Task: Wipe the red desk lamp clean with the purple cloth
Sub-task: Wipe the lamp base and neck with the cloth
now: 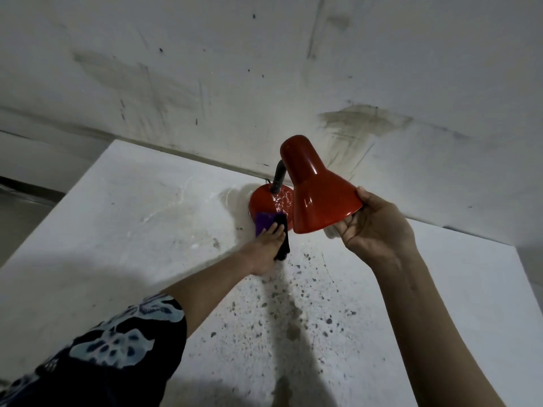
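The red desk lamp stands on a white speckled table (147, 215) close to the wall. Its cone shade (314, 189) tips toward me on a black bent neck (278, 177) that rises from the round red base (271, 201). My right hand (373, 227) grips the shade's wide rim from the right. My left hand (266, 248) presses the purple cloth (264, 223) against the front edge of the base; a dark part of the cloth hangs beside my fingers. The shade hides part of the base.
A stained white wall (264, 83) rises directly behind the lamp. The table's left edge drops off to a grey floor (23, 207). Dark specks mark the tabletop in front of me.
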